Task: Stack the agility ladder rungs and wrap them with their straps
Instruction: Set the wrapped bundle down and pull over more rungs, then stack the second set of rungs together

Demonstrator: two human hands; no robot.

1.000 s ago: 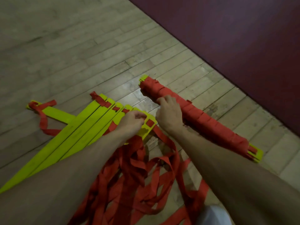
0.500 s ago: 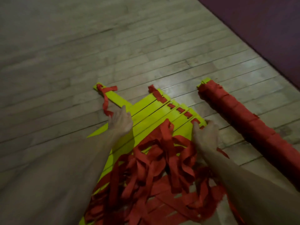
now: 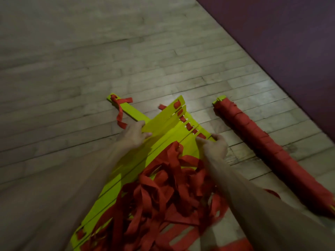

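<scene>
Several flat yellow rungs [image 3: 164, 122] lie fanned side by side on the wooden floor, joined at their far ends by red strap loops. My left hand [image 3: 133, 134] grips the left edge of the fan, thumb on top of the outer rung. At the right edge, my right hand [image 3: 213, 146] pinches the end of the outermost rung. A loose heap of red straps [image 3: 170, 189] covers the near half of the rungs. One more yellow rung [image 3: 126, 110] angles away to the far left with a strap knotted on its end.
A finished bundle wrapped tightly in red strap [image 3: 262, 149] lies on the floor to the right, its yellow end showing at the far tip. A dark maroon mat [image 3: 290, 42] borders the floor at the upper right. Bare wood floor [image 3: 90, 60] stretches ahead.
My right hand left the wrapped bundle and came to the right edge of the rung fan. My left hand shifted to the fan's left edge. The rungs are now drawn closer together.
</scene>
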